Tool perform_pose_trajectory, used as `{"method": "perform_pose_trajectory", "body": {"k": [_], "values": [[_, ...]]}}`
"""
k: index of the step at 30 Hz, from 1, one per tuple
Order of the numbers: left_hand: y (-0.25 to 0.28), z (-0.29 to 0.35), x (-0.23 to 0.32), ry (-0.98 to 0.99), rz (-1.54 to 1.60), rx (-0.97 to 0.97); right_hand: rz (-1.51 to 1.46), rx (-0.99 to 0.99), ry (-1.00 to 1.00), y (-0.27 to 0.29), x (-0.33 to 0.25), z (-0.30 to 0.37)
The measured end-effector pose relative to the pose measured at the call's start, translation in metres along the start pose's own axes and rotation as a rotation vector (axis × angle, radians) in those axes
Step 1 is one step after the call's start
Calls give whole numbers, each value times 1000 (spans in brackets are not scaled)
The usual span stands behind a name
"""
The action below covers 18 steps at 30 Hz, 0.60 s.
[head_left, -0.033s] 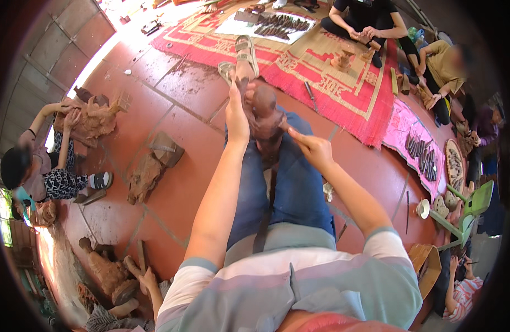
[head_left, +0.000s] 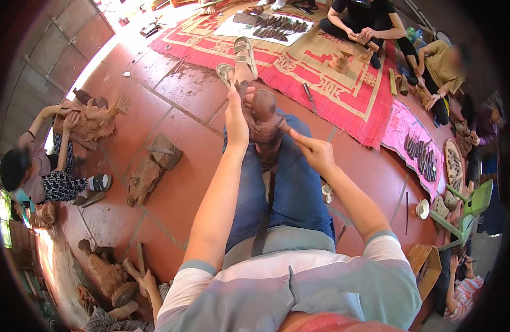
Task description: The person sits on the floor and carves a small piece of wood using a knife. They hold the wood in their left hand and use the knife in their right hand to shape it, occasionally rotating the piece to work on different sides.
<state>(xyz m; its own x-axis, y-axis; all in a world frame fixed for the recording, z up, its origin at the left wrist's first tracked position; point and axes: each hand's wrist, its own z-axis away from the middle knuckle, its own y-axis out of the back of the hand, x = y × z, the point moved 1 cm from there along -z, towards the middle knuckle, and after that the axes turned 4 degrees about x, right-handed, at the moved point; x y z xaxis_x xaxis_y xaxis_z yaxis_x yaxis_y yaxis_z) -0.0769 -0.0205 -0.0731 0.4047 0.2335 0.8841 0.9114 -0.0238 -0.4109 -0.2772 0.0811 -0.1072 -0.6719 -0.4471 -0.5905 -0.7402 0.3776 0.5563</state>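
A red-and-tan mat (head_left: 335, 119) spread before you as a brown carved figure (head_left: 266, 127) rested at your knees (head_left: 288, 155), your left hand (head_left: 237, 123) gripping its left side. Your right hand (head_left: 316, 152) met its right side, its grip impossible to tell. A slim tool (head_left: 310, 98) lay near the mat's edge.

A red-and-tan patterned woven mat (head_left: 352, 119) lies on reddish floor tiles (head_left: 183, 152); slender dark rods (head_left: 415, 147) rest on pink cloth (head_left: 397, 126).
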Motion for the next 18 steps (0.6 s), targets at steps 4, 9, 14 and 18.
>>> {"method": "perform_pose_trajectory", "body": {"k": [4, 9, 14, 18], "values": [[-3, 23, 13, 82, 36, 0, -202, 304, 52, -11, -66, -49], [-13, 9, 21, 45, 19, 8, 168, 79, 88, -28, -51, -40], [-8, 9, 10, 51, 79, -38, 49, -16, -9, -16, -63, -21], [5, 12, 5, 99, 99, -13, -30, 159, -30, 4, -116, -77]]}}
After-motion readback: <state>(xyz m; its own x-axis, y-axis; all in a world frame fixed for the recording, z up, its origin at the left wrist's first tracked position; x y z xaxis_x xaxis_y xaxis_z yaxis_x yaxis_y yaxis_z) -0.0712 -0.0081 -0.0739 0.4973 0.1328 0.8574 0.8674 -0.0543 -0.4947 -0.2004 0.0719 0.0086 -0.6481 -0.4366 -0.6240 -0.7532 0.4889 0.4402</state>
